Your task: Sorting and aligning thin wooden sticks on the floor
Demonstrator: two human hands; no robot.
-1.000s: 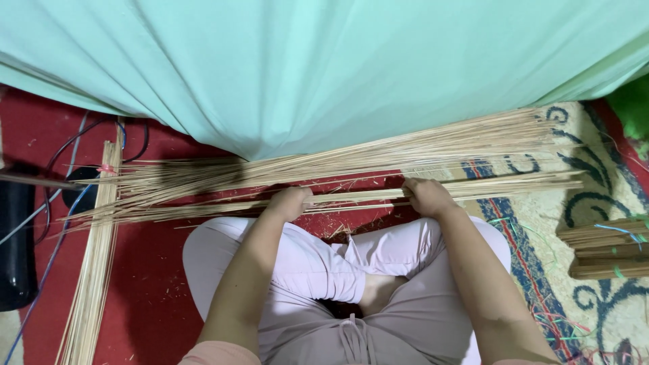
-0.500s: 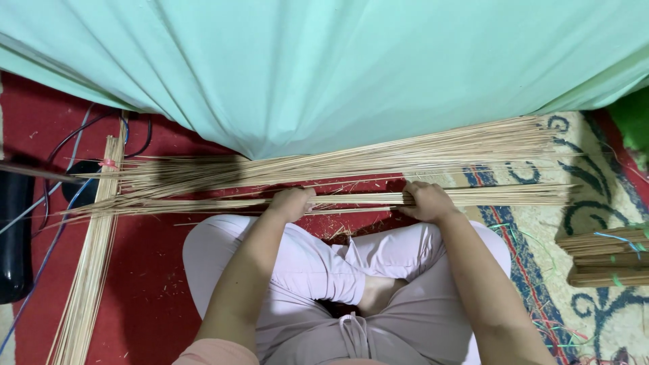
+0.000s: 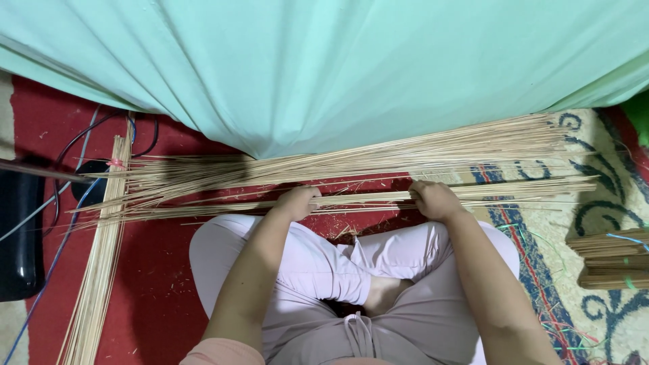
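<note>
Red carpet (image 3: 155,270) lies under a sitting person's crossed legs. Left hand (image 3: 297,201) and right hand (image 3: 434,200) both curl closed around a bundle of thin sticks (image 3: 358,197) lying crosswise just beyond the knees.

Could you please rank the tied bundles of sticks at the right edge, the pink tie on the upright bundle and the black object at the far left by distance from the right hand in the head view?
From the right hand:
1. Tied bundles of sticks, right edge, on the patterned rug.
2. Pink tie, left, on the upright bundle.
3. Black object, far left edge.
</note>
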